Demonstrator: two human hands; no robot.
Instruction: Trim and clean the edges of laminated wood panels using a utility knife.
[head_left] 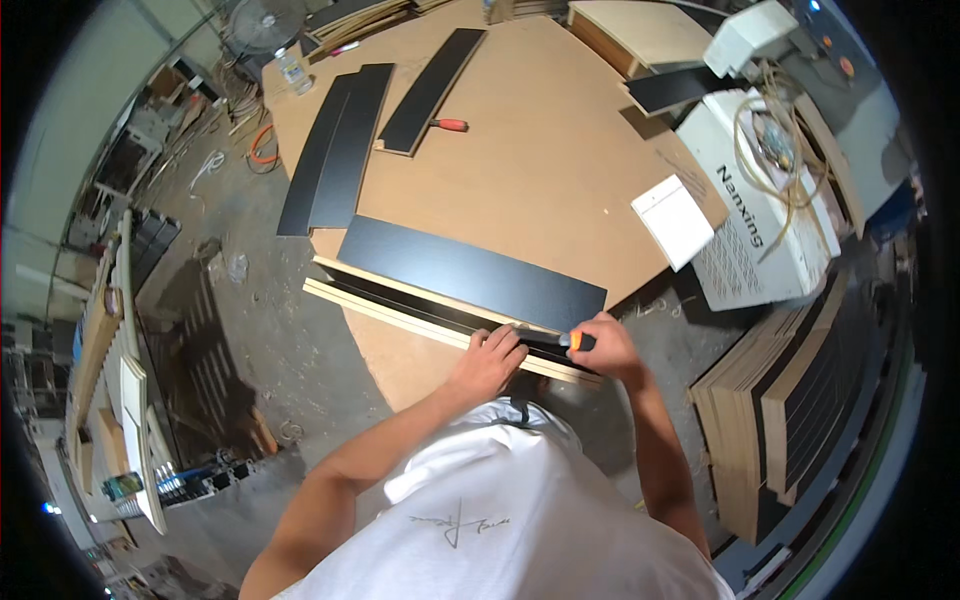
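Right hand (pixel 608 345), just right of centre frame, is clamped around an orange-and-black knife (pixel 560 340) whose tip points left along the near edge of a stack of boards (pixel 440 305). Left hand (pixel 490 360) sits just beside it, fingers (pixel 503 338) pressed flat and together on the same edge, gripping nothing. The stack lies across the near corner of a large brown table (pixel 540 160), in the middle of the frame: a long black panel (pixel 470 272) on top, pale raw edges showing beneath.

Upper left on the table lie two more black panels (pixel 335 150), side by side, running past the table edge. A third black strip (pixel 432 88) lies top centre, with a red-handled tool (pixel 448 124) touching its right side. A small white block (pixel 675 220) rests at the table's right edge.

Right of the table stands a white machine (pixel 750 215) with loops of tan hose (pixel 775 140) on top. Lower right, stacked boards (pixel 785 400) stand on edge. A grey floor (pixel 230 310) fills the left side, cluttered with offcuts.
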